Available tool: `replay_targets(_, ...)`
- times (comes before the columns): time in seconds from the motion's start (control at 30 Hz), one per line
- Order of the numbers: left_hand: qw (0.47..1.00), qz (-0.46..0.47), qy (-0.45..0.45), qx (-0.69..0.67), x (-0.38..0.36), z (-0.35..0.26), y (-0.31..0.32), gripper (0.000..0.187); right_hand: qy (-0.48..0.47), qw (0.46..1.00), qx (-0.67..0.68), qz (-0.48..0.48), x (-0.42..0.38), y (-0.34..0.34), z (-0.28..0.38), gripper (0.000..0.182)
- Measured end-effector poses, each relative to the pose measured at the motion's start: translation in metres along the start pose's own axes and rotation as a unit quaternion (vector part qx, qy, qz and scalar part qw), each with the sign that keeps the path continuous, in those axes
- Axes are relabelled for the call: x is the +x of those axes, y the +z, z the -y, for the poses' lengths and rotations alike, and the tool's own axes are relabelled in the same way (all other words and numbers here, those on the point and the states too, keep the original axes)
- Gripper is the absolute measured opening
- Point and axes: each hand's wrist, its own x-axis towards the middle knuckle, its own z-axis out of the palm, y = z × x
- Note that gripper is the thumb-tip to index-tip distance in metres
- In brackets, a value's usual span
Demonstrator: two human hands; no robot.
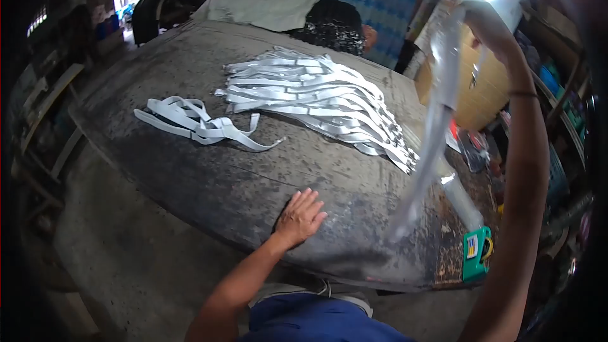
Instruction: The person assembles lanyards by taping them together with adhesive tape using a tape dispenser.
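My right hand is raised high at the upper right, closed around a white lanyard. The lanyard hangs down over the table's right part and is smeared by motion; a small metal clip dangles below the hand. My left hand lies flat on the table near its front edge, holding nothing. Beyond it, a large row of white lanyards is laid side by side, with metal ends at the right. A smaller loose heap of white lanyards lies to the left.
The worn dark table has a curved-looking front edge. At its right corner sits a green object with a label, beside clear plastic. Behind stand a cardboard box, a pale cloth and a black bundle.
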Motion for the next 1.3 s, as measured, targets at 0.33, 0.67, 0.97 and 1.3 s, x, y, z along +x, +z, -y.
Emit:
replay_targets(0.33, 0.996, 0.035, -0.036, -0.071, 0.009, -0.002, -0.012, 0.034, 0.029, 0.891, -0.447, -0.073, 0.187, 0.125, -0.018, 0.029)
replay_targets(0.67, 0.994, 0.069, -0.051, -0.069, 0.021, -0.001, -0.014, 0.034, 0.114, 0.882, -0.427, 0.163, 0.017, 0.301, -0.239, 0.035)
replay_targets(0.97, 0.993, 0.084, -0.055, -0.056, 0.022, -0.003, -0.015, 0.033, 0.161, 0.947, -0.221, -0.168, -0.168, 0.324, -0.201, 0.067)
replay_targets(1.3, 0.877, 0.178, 0.297, -0.334, 0.104, -0.142, 0.06, 0.026, -0.17, 0.923, 0.258, 0.229, -0.092, 0.344, 0.194, 0.04)
